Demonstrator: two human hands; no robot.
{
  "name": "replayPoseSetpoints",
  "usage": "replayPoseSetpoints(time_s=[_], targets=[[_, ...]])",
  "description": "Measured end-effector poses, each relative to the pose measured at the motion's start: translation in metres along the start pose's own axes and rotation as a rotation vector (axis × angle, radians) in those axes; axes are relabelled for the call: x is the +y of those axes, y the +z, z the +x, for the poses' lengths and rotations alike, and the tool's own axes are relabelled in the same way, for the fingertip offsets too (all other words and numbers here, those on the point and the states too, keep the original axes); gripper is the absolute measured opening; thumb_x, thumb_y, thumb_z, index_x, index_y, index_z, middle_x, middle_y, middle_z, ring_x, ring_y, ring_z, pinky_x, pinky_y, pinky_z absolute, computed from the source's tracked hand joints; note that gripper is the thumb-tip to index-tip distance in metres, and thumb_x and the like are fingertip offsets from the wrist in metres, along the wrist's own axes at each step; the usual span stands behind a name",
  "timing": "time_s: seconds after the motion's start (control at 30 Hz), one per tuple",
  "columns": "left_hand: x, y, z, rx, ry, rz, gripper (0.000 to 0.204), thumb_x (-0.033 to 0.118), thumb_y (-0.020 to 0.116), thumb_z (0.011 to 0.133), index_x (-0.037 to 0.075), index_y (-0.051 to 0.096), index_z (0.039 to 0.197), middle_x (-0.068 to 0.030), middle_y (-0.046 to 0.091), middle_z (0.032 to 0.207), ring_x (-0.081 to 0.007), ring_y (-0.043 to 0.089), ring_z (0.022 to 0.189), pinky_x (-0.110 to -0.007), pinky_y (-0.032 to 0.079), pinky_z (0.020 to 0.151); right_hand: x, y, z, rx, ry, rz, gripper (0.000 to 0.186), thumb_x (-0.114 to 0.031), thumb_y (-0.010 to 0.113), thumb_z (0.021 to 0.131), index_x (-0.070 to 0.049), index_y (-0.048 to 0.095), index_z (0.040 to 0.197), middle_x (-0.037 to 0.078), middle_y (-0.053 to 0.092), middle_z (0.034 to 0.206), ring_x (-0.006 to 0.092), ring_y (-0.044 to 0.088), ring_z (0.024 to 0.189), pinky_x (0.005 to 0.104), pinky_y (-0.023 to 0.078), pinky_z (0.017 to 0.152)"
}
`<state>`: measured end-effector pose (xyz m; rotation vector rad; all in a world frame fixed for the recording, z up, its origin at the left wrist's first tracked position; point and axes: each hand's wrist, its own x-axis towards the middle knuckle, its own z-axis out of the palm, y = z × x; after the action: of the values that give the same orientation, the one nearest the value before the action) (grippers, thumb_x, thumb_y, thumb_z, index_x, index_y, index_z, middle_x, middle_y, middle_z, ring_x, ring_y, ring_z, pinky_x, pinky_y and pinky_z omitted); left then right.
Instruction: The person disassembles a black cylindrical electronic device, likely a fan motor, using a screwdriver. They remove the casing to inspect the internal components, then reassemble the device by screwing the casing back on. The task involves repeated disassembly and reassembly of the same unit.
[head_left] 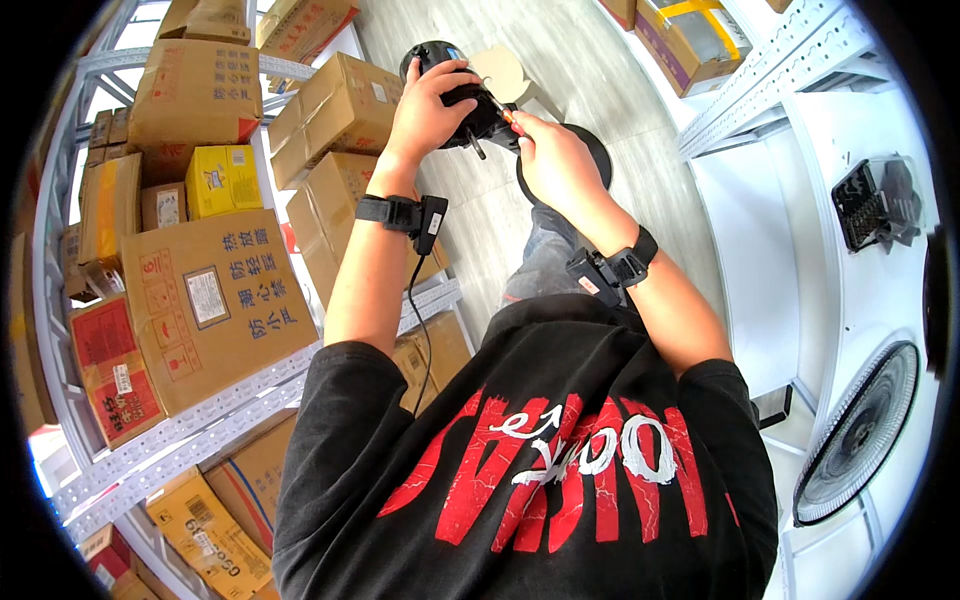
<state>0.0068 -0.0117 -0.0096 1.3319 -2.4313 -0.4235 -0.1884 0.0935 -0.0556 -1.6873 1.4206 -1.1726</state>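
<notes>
My left hand (425,105) is wrapped over a black rounded housing (430,50), which looks like the motor head of a fan. A short black peg (477,148) sticks out of its near side. In my right hand (555,165) is a screwdriver (511,120) with a red and orange handle, its shaft pointing up and left toward the housing. Where its tip meets the housing is hard to make out. Beneath my right hand a round black base (602,155) shows on the floor.
Shelves of cardboard boxes (215,310) line the left, with a yellow box (222,182) among them. On the white shelf at right are a black fan grille (858,435) and a black tray of small parts (860,205). Beyond the housing lies a cream-coloured piece (503,72).
</notes>
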Motion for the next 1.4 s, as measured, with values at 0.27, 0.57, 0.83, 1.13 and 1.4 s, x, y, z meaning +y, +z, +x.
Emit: replayPoseSetpoints(time_s=[0.27, 0.57, 0.83, 1.13, 1.4], targets=[[0.028, 0.000, 0.024, -0.027, -0.191, 0.176, 0.023, 0.013, 0.066, 0.075, 0.005, 0.063, 0.097, -0.0131, 0.065, 0.103, -0.0382, 0.059, 0.099, -0.046, 0.040, 0.103, -0.004, -0.007, 0.003, 0.002, 0.026, -0.040, 0.023, -0.007, 0.055, 0.092, -0.003, 0.061, 0.113, 0.022, 0.066, 0.084, 0.0434, 0.065, 0.079, 0.0525, 0.052, 0.070], [0.030, 0.011, 0.020, -0.014, -0.234, 0.330, 0.031, 0.013, 0.071, 0.069, 0.006, 0.055, 0.094, -0.0126, 0.060, 0.105, -0.0466, 0.054, 0.104, -0.057, 0.035, 0.109, 0.003, -0.010, 0.002, -0.032, 0.038, 0.037, 0.025, -0.009, 0.055, 0.092, -0.005, 0.063, 0.116, 0.021, 0.067, 0.086, 0.0413, 0.067, 0.083, 0.0510, 0.053, 0.072], [0.030, 0.016, 0.024, -0.121, -0.332, 0.332, 0.026, 0.008, 0.067, 0.076, 0.008, 0.057, 0.100, -0.0085, 0.059, 0.120, -0.0623, 0.032, 0.133, -0.082, 0.036, 0.087, 0.006, -0.012, -0.003, -0.063, 0.028, 0.047, 0.026, -0.009, 0.055, 0.093, -0.004, 0.061, 0.117, 0.021, 0.066, 0.087, 0.0423, 0.066, 0.084, 0.0518, 0.053, 0.073], [0.024, 0.015, 0.018, -0.080, -0.229, 0.264, 0.035, 0.004, 0.075, 0.064, 0.006, 0.049, 0.087, -0.0092, 0.063, 0.127, -0.0369, 0.054, 0.122, -0.060, 0.022, 0.119, 0.023, -0.022, -0.014, -0.155, 0.065, 0.107, 0.038, -0.009, 0.057, 0.094, -0.007, 0.056, 0.132, 0.020, 0.067, 0.112, 0.0383, 0.065, 0.100, 0.0451, 0.053, 0.083], [0.037, 0.009, 0.014, -0.126, -0.225, 0.164, 0.033, 0.002, 0.073, 0.066, 0.008, 0.050, 0.088, -0.0018, 0.060, 0.132, -0.0519, 0.037, 0.133, -0.076, 0.028, 0.102, 0.080, -0.033, -0.007, -0.194, 0.141, 0.263, 0.029, -0.003, 0.062, 0.091, -0.004, 0.045, 0.115, 0.014, 0.061, 0.098, 0.0263, 0.063, 0.091, 0.0385, 0.051, 0.079]])
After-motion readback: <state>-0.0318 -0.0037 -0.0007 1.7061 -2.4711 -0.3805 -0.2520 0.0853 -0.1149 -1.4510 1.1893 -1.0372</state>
